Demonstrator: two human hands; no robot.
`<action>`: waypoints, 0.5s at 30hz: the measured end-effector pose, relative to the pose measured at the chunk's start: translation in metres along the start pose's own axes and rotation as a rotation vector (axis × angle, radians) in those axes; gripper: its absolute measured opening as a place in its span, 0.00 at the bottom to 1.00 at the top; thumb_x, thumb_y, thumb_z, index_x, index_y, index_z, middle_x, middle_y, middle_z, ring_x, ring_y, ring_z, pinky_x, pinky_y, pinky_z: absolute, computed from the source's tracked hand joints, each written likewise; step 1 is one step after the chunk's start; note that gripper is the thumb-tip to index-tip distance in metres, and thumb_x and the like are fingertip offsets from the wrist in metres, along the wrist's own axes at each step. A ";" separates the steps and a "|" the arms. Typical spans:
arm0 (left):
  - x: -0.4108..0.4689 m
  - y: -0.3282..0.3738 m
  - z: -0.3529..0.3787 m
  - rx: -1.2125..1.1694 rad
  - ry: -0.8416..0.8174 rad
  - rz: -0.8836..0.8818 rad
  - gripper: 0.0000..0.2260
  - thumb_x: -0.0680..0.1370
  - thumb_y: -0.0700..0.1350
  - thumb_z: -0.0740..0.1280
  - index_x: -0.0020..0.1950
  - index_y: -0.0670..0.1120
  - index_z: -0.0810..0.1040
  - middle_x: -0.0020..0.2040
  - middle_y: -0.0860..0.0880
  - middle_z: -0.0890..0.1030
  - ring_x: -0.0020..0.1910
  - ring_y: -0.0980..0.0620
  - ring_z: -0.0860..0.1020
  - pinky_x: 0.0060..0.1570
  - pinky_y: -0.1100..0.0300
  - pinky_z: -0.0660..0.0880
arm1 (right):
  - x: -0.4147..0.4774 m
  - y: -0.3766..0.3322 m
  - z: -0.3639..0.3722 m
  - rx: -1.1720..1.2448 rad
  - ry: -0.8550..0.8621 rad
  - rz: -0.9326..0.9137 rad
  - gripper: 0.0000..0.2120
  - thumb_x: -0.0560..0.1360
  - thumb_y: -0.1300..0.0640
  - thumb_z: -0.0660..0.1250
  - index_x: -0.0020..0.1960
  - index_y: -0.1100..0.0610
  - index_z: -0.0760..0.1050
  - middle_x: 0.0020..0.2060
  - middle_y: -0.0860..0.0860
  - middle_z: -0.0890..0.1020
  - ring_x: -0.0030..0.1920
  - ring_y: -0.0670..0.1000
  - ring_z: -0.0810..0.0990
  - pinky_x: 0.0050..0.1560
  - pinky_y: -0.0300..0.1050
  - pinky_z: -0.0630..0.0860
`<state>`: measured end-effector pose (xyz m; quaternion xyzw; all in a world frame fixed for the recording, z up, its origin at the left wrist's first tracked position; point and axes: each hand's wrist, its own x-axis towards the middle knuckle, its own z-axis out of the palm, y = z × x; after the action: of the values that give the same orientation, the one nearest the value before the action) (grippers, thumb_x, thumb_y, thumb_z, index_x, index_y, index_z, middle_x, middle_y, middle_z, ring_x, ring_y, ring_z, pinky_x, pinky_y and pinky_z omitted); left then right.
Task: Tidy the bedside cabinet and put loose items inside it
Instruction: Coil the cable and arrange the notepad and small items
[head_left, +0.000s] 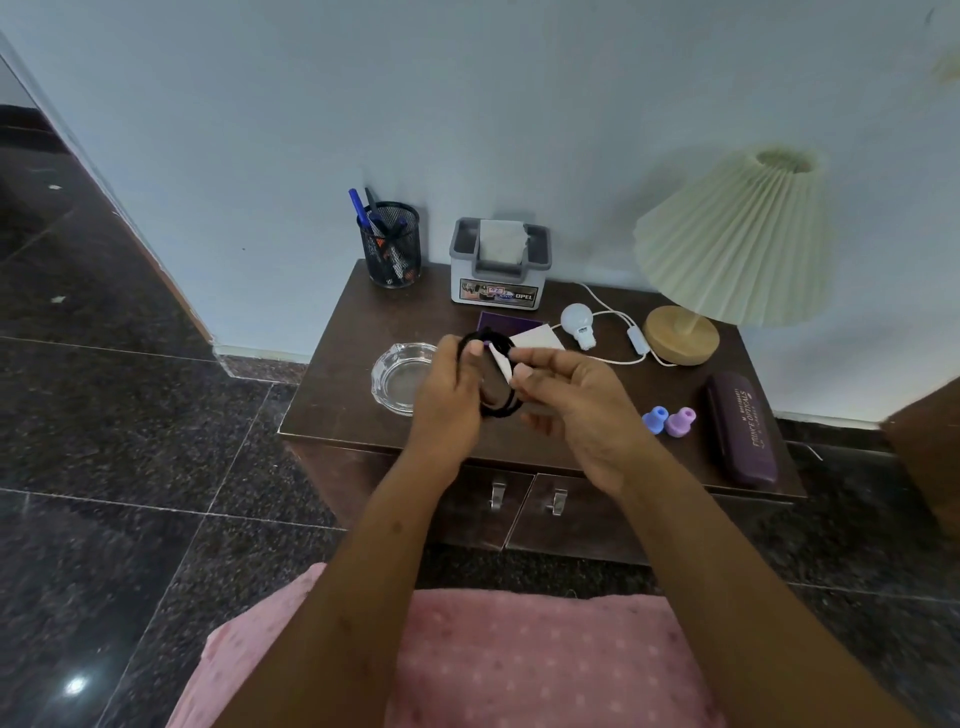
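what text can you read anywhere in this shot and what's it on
"OPEL": sticker on the tissue box; the rest of the sticker is too blurred to read.
"PRINCE OPTICALS": gold letters on the glasses case; the smaller lines beside it are too small to read.
Pen cup: an orange mark, unreadable.
White tag on the black bands: no text visible.

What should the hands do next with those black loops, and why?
Probably keep the black loops in the left hand and reach the right hand down to a door handle. Both cabinet doors look closed, so nothing can go inside yet.
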<state>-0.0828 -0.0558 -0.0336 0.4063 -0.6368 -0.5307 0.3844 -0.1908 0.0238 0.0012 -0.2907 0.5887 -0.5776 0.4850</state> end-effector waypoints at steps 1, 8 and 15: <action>-0.002 0.001 0.003 0.007 -0.003 0.006 0.11 0.82 0.49 0.54 0.41 0.52 0.68 0.34 0.52 0.72 0.35 0.54 0.71 0.39 0.53 0.71 | 0.001 0.003 0.003 -0.058 0.037 -0.018 0.09 0.76 0.62 0.65 0.52 0.52 0.79 0.43 0.53 0.81 0.41 0.44 0.79 0.37 0.36 0.78; -0.003 0.011 0.003 -0.187 -0.044 -0.100 0.10 0.82 0.49 0.54 0.45 0.48 0.69 0.30 0.54 0.68 0.37 0.49 0.70 0.48 0.39 0.76 | 0.012 0.018 -0.004 -0.553 0.332 -0.277 0.14 0.75 0.57 0.67 0.60 0.49 0.76 0.35 0.42 0.78 0.38 0.41 0.76 0.44 0.37 0.75; -0.006 0.012 0.005 -0.350 -0.238 -0.163 0.13 0.82 0.52 0.54 0.41 0.51 0.71 0.26 0.55 0.68 0.30 0.57 0.72 0.41 0.57 0.78 | 0.018 0.024 -0.012 -0.746 0.357 -0.243 0.08 0.76 0.52 0.65 0.54 0.48 0.79 0.45 0.44 0.81 0.47 0.44 0.79 0.47 0.41 0.73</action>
<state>-0.0867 -0.0466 -0.0225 0.3178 -0.5410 -0.7066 0.3272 -0.2033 0.0168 -0.0280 -0.4087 0.7934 -0.4195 0.1658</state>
